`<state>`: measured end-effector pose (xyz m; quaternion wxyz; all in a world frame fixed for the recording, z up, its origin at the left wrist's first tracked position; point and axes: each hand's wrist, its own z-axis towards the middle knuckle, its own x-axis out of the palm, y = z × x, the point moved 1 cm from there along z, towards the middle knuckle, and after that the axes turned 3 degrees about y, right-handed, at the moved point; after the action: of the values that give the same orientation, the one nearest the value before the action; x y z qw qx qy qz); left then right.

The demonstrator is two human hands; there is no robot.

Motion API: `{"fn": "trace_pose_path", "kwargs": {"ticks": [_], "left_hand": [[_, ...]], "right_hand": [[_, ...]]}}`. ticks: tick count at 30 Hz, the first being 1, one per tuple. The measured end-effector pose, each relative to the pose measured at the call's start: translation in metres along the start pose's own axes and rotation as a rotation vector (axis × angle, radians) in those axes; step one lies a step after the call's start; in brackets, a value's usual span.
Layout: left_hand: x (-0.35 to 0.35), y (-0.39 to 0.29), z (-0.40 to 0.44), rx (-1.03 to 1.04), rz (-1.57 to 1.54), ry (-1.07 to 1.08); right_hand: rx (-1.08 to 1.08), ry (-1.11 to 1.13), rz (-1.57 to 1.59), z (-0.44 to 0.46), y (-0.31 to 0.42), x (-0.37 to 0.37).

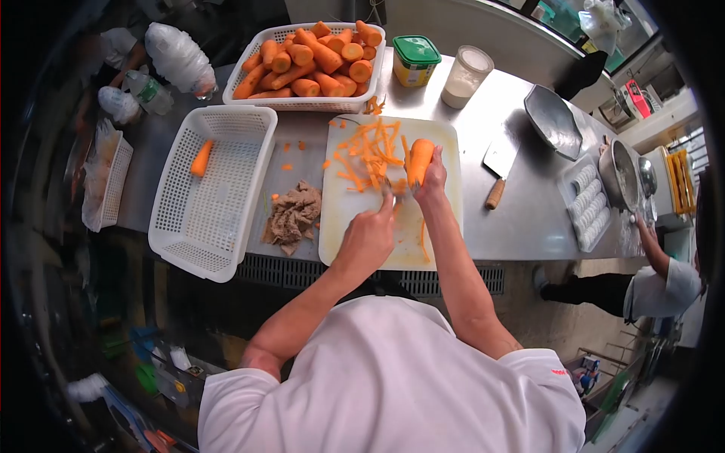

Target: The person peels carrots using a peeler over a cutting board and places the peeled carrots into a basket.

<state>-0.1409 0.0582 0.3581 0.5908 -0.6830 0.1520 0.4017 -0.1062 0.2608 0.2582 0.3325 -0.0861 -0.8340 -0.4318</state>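
Over the white cutting board (445, 249), my right hand (433, 180) grips a thick orange carrot (420, 158), fingers wrapped along its right side. Close beside it, my left hand (368, 240) is closed around a peeler (393, 190), whose metal head is small and blurred near the carrot's lower end. A heap of orange peel strips (368, 155) lies on the board above my left hand, and a few strips lie lower down. Left of the board sits a crumpled brown cloth (294, 215).
A white basket (240, 102) heaped with carrots stands behind the board. Another white basket (253, 189) at left holds one carrot (201, 158). A cleaver (498, 162) lies at right, near a tray of white rolls (587, 204). A green-lidded tub (416, 62) and co-worker (664, 283) are farther off.
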Motion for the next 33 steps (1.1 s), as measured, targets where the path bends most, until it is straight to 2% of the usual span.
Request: {"fn": "trace_pose_path", "kwargs": {"ticks": [1, 3, 6, 8, 9, 11, 14, 17, 19, 22, 24, 28, 30, 32, 33], "left_hand": [[0.002, 0.011, -0.004, 0.083, -0.079, -0.019], [-0.014, -0.002, 0.014, 0.017, -0.09, -0.077], [-0.006, 0.005, 0.053, -0.02, -0.121, -0.219], [0.014, 0.014, 0.059, -0.001, -0.011, -0.288], [0.01, 0.01, 0.045, 0.008, -0.007, -0.286], [0.003, 0.0, -0.002, -0.008, 0.011, -0.075], [-0.016, -0.004, -0.003, 0.01, -0.007, -0.005], [-0.016, 0.005, 0.057, 0.027, -0.051, -0.155], [-0.008, 0.006, 0.059, 0.034, -0.082, -0.213], [0.004, -0.004, 0.013, -0.031, -0.017, -0.155], [-0.006, 0.0, -0.021, -0.042, -0.108, 0.046], [-0.046, 0.008, -0.028, -0.023, 0.001, 0.046], [-0.076, 0.012, -0.016, 0.139, -0.074, -0.088], [-0.111, 0.012, -0.01, -0.195, -0.315, -0.001], [-0.124, 0.02, -0.005, -0.082, -0.445, -0.066]], "right_hand": [[-0.001, -0.004, 0.002, 0.003, 0.001, -0.003], [0.054, 0.146, 0.021, -0.002, -0.003, -0.009], [0.134, 0.123, 0.044, -0.011, -0.014, 0.004], [0.106, 0.111, 0.066, -0.005, -0.015, 0.008], [0.074, 0.087, 0.097, 0.003, -0.016, 0.006], [0.067, 0.106, 0.112, 0.02, -0.011, -0.013], [0.106, 0.152, 0.167, 0.008, -0.002, -0.009], [0.154, 0.231, 0.169, 0.001, -0.004, 0.004], [0.172, 0.276, 0.132, 0.004, -0.01, 0.001], [0.11, 0.184, 0.201, 0.022, -0.006, -0.006], [0.154, 0.178, 0.419, 0.026, 0.003, -0.015], [0.177, 0.191, 0.344, 0.012, 0.025, -0.02], [0.225, 0.212, 0.293, -0.007, 0.034, -0.014], [0.242, 0.248, 0.259, -0.029, 0.044, -0.006], [0.26, 0.28, 0.222, -0.038, 0.045, -0.006]]}}
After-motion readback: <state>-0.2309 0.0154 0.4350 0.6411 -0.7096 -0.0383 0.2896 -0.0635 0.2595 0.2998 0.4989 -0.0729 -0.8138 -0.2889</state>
